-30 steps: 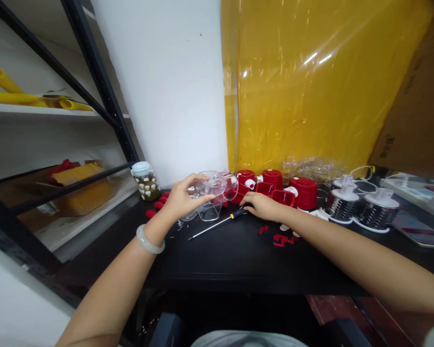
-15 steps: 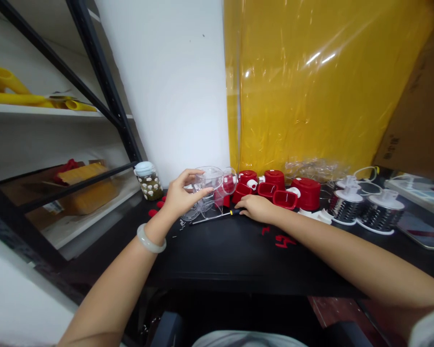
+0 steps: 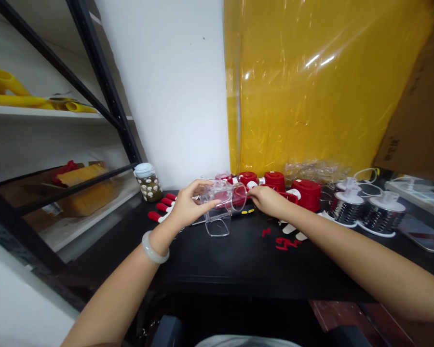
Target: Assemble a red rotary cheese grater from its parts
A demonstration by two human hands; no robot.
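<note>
Right hand [image 3: 269, 200] had moved up off the screwdriver [image 3: 245, 211], its grip indeterminable, to just right of the round mouth [image 3: 233, 202] of the clear plastic housing [image 3: 220, 205], which the left hand [image 3: 190, 205] held clamped at frame centre.

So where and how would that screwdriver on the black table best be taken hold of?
Probably with a wrap grip on the screwdriver's dark-and-yellow handle, coming from the right: that end points right, near the right hand, while the clear plastic housing held in the left hand overlaps part of the shaft.
</note>
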